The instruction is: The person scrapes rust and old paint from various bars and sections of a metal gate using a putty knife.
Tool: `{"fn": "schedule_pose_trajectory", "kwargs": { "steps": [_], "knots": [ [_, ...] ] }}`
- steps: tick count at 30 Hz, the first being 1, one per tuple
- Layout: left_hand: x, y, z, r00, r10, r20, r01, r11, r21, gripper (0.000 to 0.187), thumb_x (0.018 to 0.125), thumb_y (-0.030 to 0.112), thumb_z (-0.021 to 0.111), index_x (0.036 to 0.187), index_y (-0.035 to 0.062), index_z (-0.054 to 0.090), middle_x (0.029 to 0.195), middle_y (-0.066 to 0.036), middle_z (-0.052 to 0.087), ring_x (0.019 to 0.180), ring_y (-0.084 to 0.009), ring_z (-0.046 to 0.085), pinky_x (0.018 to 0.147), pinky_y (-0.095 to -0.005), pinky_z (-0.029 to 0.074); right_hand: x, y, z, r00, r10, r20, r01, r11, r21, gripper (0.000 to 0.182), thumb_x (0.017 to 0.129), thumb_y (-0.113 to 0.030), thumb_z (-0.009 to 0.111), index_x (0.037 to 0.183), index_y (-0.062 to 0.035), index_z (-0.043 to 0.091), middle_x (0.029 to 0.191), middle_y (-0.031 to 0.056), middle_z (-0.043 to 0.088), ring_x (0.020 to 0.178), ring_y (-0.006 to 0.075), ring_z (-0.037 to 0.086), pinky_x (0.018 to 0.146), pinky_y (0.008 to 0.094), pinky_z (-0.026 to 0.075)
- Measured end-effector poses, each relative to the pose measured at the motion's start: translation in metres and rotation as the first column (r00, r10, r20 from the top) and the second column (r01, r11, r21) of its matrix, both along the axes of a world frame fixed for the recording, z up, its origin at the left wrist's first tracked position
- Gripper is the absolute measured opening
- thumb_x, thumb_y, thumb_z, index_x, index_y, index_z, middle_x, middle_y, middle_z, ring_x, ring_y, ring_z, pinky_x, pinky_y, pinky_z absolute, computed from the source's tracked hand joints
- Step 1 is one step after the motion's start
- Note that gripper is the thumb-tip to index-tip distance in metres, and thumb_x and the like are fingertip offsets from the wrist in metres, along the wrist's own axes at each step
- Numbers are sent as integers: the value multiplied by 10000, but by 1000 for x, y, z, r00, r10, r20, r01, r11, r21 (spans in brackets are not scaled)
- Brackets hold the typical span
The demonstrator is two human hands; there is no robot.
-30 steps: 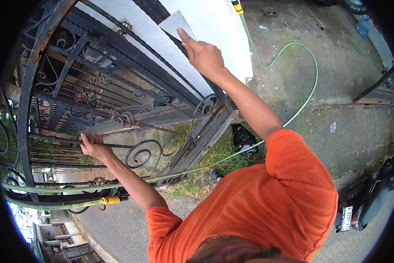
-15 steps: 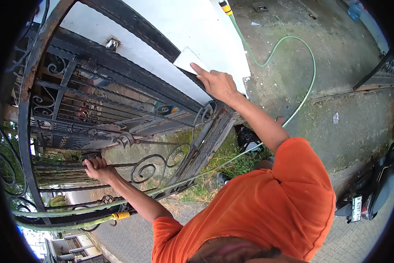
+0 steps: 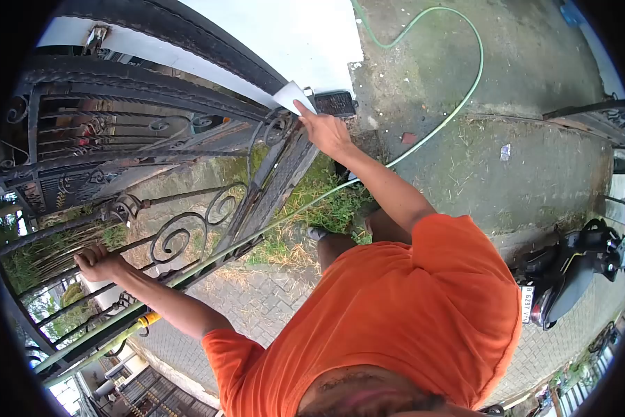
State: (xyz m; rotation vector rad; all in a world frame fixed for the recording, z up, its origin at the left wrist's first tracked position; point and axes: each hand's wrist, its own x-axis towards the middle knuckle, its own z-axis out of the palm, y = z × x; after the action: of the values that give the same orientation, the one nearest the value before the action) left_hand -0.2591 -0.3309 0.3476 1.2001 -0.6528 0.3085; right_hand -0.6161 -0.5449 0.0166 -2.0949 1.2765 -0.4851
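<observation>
My right hand (image 3: pixel 326 132) has a flat white piece (image 3: pixel 295 97) under its outstretched index finger, with the other fingers curled. It is up against a dark metal gate post (image 3: pixel 208 45), close to the scrollwork; the exact kind of the white piece I cannot tell. Off to the left, my left hand (image 3: pixel 100 264) is wrapped round a thin horizontal bar of the black wrought-iron gate (image 3: pixel 180 236). A green hose (image 3: pixel 284 219) runs along the gate's lower rail, below the left forearm.
White wall (image 3: pixel 277 35) rises behind the post. The hose also loops over the concrete floor (image 3: pixel 535 160) on the right. A parked motorcycle (image 3: pixel 569 274) stands at the right, and grass (image 3: pixel 326 201) grows near my feet. A yellow hose connector (image 3: pixel 147 320) hangs by the gate.
The right hand and white piece are now nearer the scrollwork at the post's lower end. The view has shifted, and the left hand still grips the gate bar.
</observation>
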Motion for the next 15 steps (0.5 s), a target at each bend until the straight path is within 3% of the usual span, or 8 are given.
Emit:
{"fn": "schedule_pose_trajectory", "kwargs": {
  "steps": [2, 5, 8, 10, 12, 14, 15],
  "knots": [
    [12, 11, -4, 1000, -10, 15, 10, 1000, 29, 394, 950, 161, 429, 604, 189, 242, 522, 40, 196, 448, -93, 126, 404, -292, 102, -1, 14, -32, 1000, -2, 22, 4, 997, -73, 511, 983, -321, 509, 1467, -350, 351, 622, 146, 609, 499, 303, 614, 427, 434, 486],
    [16, 13, -4, 998, -68, 14, 68, 998, 10, 393, 948, 155, 445, 605, 184, 257, 522, 44, 199, 441, -86, 128, 399, -284, 104, 13, 5, -16, 990, -46, 134, 70, 980, -185, 542, 984, -306, 502, 1471, -424, 295, 708, 195, 627, 536, 391, 621, 463, 492, 507],
    [19, 13, -2, 995, -93, 29, 92, 995, 25, 398, 935, 108, 494, 609, 176, 275, 520, 46, 205, 442, -85, 135, 392, -279, 112, 7, 0, -36, 997, -30, 71, 39, 991, -127, 527, 984, -305, 498, 1470, -394, 318, 783, 202, 661, 592, 402, 641, 524, 505, 525],
    [21, 12, -1, 998, -59, 20, 59, 998, 22, 399, 925, 79, 518, 616, 171, 283, 520, 45, 213, 442, -86, 142, 389, -278, 114, -14, 9, -88, 987, 75, -145, -52, 986, 161, 491, 989, -279, 464, 1461, -356, 353, 884, 221, 676, 684, 389, 661, 629, 495, 542],
    [13, 10, -2, 998, -56, -38, 55, 998, -37, 406, 909, 19, 557, 639, 164, 290, 519, 41, 238, 445, -89, 156, 386, -278, 113, -43, 36, -119, 972, 115, -204, -54, 958, 281, 480, 989, -261, 449, 1461, -299, 370, 880, 198, 689, 728, 380, 668, 657, 499, 538],
    [29, 15, -3, 998, -47, -29, 46, 999, -8, 390, 926, 32, 539, 657, 163, 288, 517, 33, 230, 447, -94, 154, 395, -286, 126, -65, 65, -143, 973, 115, -199, -61, 963, 261, 475, 988, -273, 451, 1456, -296, 378, 881, 196, 688, 740, 385, 665, 656, 501, 537],
    [62, 28, -4, 987, -156, -49, 155, 988, -10, 363, 933, 44, 522, 664, 159, 307, 521, 27, 235, 450, -100, 164, 407, -285, 138, -74, 82, -150, 976, 103, -190, -52, 965, 258, 470, 986, -285, 454, 1452, -292, 386, 882, 194, 688, 752, 390, 663, 654, 504, 536]
  ]
}}
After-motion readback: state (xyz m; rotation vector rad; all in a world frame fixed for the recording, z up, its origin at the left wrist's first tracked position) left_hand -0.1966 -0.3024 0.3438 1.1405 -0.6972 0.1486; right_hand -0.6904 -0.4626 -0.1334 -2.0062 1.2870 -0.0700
